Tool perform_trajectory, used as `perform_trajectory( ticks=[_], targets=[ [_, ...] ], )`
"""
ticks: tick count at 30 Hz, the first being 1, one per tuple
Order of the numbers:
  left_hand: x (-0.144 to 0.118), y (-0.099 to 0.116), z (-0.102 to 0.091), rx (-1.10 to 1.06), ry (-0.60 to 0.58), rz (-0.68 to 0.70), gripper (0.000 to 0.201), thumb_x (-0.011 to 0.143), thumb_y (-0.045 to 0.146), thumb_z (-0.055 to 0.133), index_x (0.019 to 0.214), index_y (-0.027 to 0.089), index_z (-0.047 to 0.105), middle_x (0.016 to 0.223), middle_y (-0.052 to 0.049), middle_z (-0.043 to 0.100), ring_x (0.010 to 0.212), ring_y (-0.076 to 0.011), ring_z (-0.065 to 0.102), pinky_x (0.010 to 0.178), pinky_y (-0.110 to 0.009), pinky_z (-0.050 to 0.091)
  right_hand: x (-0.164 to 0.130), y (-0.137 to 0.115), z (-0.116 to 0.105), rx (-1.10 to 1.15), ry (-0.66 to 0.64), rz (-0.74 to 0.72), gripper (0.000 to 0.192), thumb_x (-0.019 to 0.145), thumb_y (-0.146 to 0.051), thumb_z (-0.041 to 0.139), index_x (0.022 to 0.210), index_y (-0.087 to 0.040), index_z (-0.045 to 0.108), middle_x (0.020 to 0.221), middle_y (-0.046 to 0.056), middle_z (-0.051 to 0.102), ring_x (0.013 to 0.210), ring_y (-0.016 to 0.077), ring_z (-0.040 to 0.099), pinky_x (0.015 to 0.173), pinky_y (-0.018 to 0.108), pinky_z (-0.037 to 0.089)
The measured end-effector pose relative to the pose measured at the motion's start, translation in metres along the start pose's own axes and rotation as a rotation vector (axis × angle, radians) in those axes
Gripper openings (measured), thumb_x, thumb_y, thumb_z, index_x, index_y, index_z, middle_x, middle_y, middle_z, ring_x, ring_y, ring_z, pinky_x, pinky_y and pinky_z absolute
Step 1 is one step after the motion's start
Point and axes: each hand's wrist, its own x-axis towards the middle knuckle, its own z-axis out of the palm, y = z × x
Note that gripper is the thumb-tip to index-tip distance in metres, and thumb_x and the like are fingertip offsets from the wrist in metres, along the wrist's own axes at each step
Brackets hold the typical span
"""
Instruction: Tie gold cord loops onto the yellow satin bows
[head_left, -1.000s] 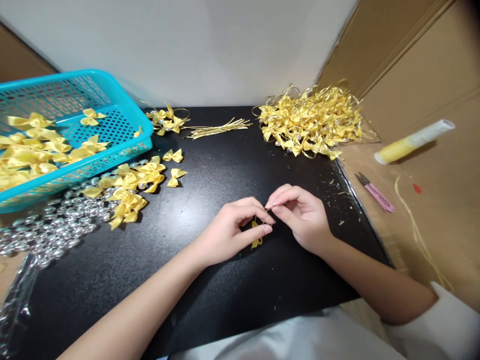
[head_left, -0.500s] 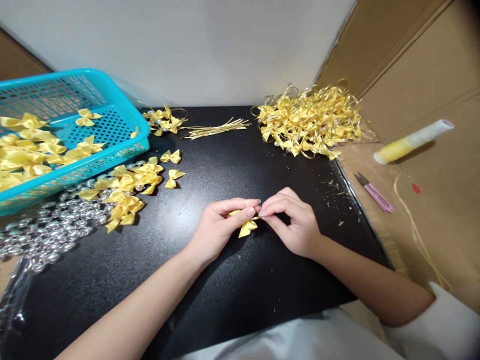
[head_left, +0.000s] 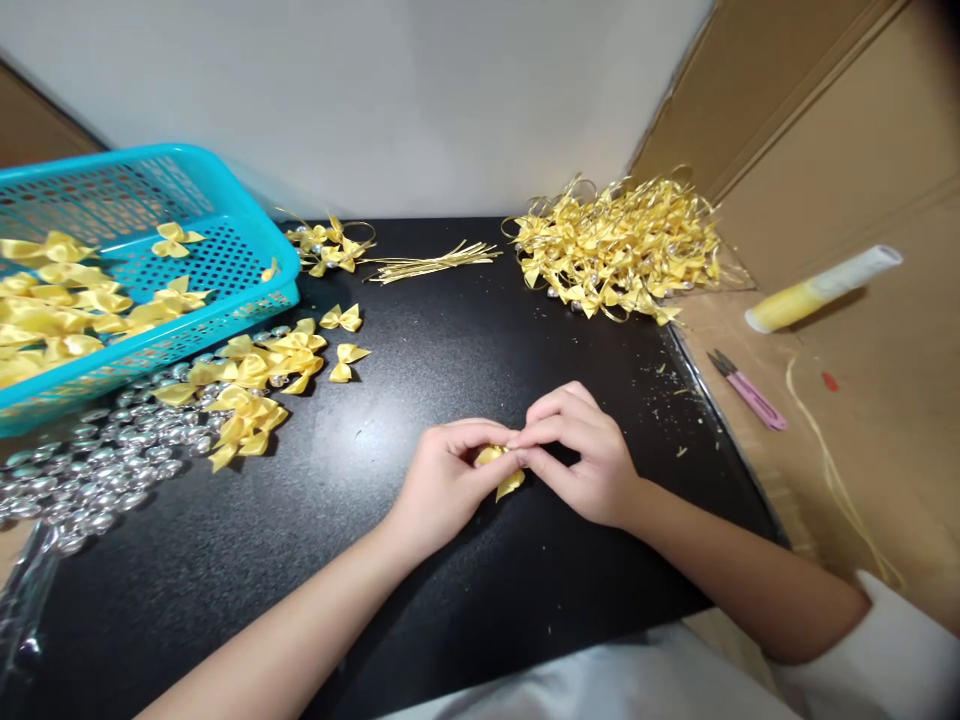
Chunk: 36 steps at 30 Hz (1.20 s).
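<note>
Low over the black tabletop [head_left: 450, 370], my left hand [head_left: 450, 490] pinches a yellow ribbon bow [head_left: 511, 486] between thumb and fingers. One loop and tail of the bow show below the thumb. My right hand [head_left: 581, 455] is closed in a pinch, its fingertips meeting those of the left hand. Whatever lies between the right fingertips is hidden. Further left are two single yellow bows [head_left: 343, 362] and a heap of bows [head_left: 247, 415] beside silver beads [head_left: 112, 460].
A turquoise basket [head_left: 247, 215] holding bows stands at the left. Gold ties [head_left: 435, 262] lie at the back, near a small bunch of tied bows [head_left: 326, 245]. At the back right is a big pile of looped bows [head_left: 619, 250]. Pink snips [head_left: 750, 395] and a roll [head_left: 825, 290] lie on cardboard.
My hands have come closer together and shifted slightly down. The gold strip that showed between the fingertips is covered now, and the bow has turned a little.
</note>
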Motion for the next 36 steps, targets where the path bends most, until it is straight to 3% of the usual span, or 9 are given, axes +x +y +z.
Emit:
perform_trajectory(
  ticks=[3, 6, 9, 20, 25, 29, 36],
  targets=[
    [-0.001, -0.001, 0.000, 0.023, 0.015, 0.016, 0.008, 0.079, 0.024, 0.073, 0.077, 0.018, 0.077, 0.078, -0.004, 0.074, 0.069, -0.0149, 0.064, 0.063, -0.025, 0.048, 0.000, 0.003, -0.003, 0.049, -0.043, 0.131, 0.007, 0.088, -0.020, 0.063, 0.094, -0.022, 0.066, 0.088, 0.004, 0.066, 0.086, 0.0193, 0.059, 0.076, 0.037, 0.047],
    [-0.002, -0.001, 0.000, 0.031, 0.030, 0.043, 0.008, 0.080, 0.025, 0.072, 0.081, 0.019, 0.077, 0.082, -0.004, 0.075, 0.073, -0.0154, 0.065, 0.066, -0.025, 0.049, 0.001, 0.007, -0.008, 0.150, -0.191, 0.197, 0.011, 0.091, -0.022, 0.059, 0.101, -0.022, 0.063, 0.095, 0.005, 0.066, 0.093, 0.0196, 0.058, 0.084, 0.037, 0.046],
    [-0.002, -0.001, -0.001, 0.041, 0.009, 0.067, 0.008, 0.082, 0.025, 0.071, 0.081, 0.019, 0.076, 0.084, -0.004, 0.075, 0.075, -0.0155, 0.066, 0.069, -0.026, 0.050, 0.003, 0.009, -0.011, 0.207, -0.291, 0.214, 0.006, 0.093, -0.025, 0.056, 0.097, -0.022, 0.060, 0.095, 0.005, 0.065, 0.094, 0.0194, 0.056, 0.087, 0.037, 0.045],
    [-0.007, -0.006, -0.004, 0.117, -0.035, 0.022, 0.013, 0.085, 0.030, 0.068, 0.086, 0.017, 0.072, 0.084, -0.005, 0.072, 0.074, -0.0155, 0.063, 0.067, -0.026, 0.047, 0.005, 0.014, -0.016, 0.229, -0.449, 0.234, 0.007, 0.093, -0.024, 0.057, 0.089, -0.022, 0.052, 0.097, 0.004, 0.061, 0.096, 0.0184, 0.052, 0.089, 0.034, 0.044],
    [-0.007, -0.006, -0.001, -0.074, -0.005, -0.054, 0.015, 0.084, 0.028, 0.069, 0.092, 0.018, 0.061, 0.076, -0.001, 0.067, 0.065, -0.0116, 0.059, 0.059, -0.023, 0.044, 0.005, 0.016, -0.016, 0.200, -0.450, 0.226, 0.012, 0.094, -0.024, 0.056, 0.083, -0.021, 0.052, 0.094, 0.004, 0.062, 0.094, 0.0184, 0.053, 0.087, 0.035, 0.044],
    [-0.007, -0.006, 0.002, -0.179, 0.064, -0.055, 0.022, 0.083, 0.025, 0.070, 0.090, 0.020, 0.050, 0.074, 0.001, 0.066, 0.064, -0.0108, 0.059, 0.058, -0.022, 0.043, 0.004, 0.017, -0.014, 0.173, -0.366, 0.223, 0.013, 0.094, -0.023, 0.057, 0.081, -0.021, 0.052, 0.088, 0.003, 0.061, 0.087, 0.0177, 0.054, 0.083, 0.034, 0.044],
    [-0.008, -0.005, 0.002, 0.072, 0.149, 0.016, 0.014, 0.083, 0.023, 0.068, 0.081, 0.018, 0.055, 0.072, 0.002, 0.066, 0.054, -0.0070, 0.048, 0.050, -0.020, 0.035, 0.002, 0.016, -0.010, 0.084, -0.266, 0.201, 0.012, 0.092, -0.020, 0.059, 0.081, -0.021, 0.053, 0.085, 0.003, 0.061, 0.086, 0.0179, 0.054, 0.080, 0.034, 0.043]
  ],
)
